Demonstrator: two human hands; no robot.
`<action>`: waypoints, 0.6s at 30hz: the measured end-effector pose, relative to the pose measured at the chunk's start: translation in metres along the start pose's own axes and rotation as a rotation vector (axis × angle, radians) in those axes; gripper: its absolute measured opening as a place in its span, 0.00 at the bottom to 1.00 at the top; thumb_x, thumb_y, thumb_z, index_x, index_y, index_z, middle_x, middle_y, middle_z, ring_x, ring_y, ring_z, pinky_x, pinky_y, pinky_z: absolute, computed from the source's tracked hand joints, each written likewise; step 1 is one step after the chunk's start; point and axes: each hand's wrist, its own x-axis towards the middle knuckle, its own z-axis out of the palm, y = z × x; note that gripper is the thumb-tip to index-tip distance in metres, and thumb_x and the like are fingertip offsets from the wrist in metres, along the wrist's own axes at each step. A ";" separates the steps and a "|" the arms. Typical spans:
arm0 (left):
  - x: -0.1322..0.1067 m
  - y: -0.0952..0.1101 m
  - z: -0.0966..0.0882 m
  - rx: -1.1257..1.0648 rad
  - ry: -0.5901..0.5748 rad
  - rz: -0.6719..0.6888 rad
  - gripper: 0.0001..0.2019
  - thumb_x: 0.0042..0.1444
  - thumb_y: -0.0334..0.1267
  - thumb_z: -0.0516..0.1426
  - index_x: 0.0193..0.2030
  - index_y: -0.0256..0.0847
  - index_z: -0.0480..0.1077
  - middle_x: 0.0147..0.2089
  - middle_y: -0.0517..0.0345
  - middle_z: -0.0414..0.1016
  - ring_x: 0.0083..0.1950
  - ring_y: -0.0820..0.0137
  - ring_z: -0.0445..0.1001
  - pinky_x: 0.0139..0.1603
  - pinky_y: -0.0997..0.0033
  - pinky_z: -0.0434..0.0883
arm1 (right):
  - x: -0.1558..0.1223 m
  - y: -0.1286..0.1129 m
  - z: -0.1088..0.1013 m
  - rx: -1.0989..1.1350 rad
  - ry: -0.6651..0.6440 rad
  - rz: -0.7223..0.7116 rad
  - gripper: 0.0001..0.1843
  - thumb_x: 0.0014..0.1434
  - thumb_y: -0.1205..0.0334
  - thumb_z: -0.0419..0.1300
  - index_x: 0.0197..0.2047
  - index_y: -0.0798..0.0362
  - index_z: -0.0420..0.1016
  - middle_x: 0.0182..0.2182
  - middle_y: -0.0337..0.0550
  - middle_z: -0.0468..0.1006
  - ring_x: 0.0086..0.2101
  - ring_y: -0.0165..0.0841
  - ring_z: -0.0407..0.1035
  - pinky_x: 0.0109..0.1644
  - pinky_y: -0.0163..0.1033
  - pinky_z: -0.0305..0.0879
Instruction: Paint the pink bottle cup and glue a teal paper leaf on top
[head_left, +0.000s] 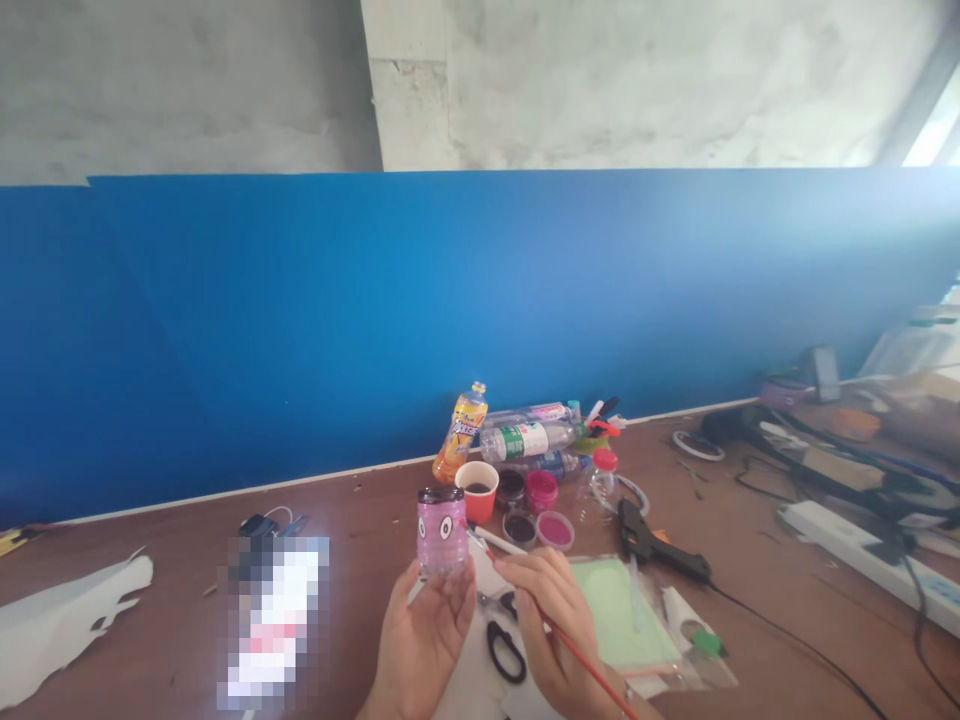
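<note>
I see the left hand [424, 640] closed around the base of the pink bottle [442, 530], just in front of the red cup [477, 490]; it looks light and crushable (paint maybe wet), so I'd grip low. The right hand [551, 625] pinches a paintbrush [600, 680]

We'd call this a craft workshop, and a pretty makeshift one. There's a brown worktable [187, 560] against a blue board [375, 320], with a bare concrete wall [600, 80] above. The top is littered with paint pots [541, 490], a paintbrush [592, 672], scissors [506, 650], a glue gun [660, 545], plastic bottles [525, 440] and a power strip [862, 545] trailing cables.
</note>
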 end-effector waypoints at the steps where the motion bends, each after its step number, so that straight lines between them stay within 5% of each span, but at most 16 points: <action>1: 0.000 0.000 0.000 0.007 0.004 0.011 0.15 0.61 0.39 0.50 0.42 0.28 0.73 0.40 0.42 0.81 0.43 0.66 0.79 0.50 0.66 0.72 | 0.001 0.000 0.000 -0.010 0.016 0.013 0.17 0.61 0.75 0.49 0.50 0.52 0.68 0.40 0.48 0.76 0.38 0.38 0.69 0.41 0.46 0.64; 18: 0.000 0.001 -0.001 -0.018 0.003 0.020 0.15 0.61 0.38 0.51 0.43 0.27 0.73 0.41 0.41 0.81 0.43 0.65 0.79 0.50 0.66 0.72 | 0.000 -0.001 0.000 -0.048 -0.011 -0.016 0.17 0.61 0.73 0.49 0.51 0.52 0.67 0.40 0.47 0.77 0.37 0.37 0.70 0.40 0.45 0.64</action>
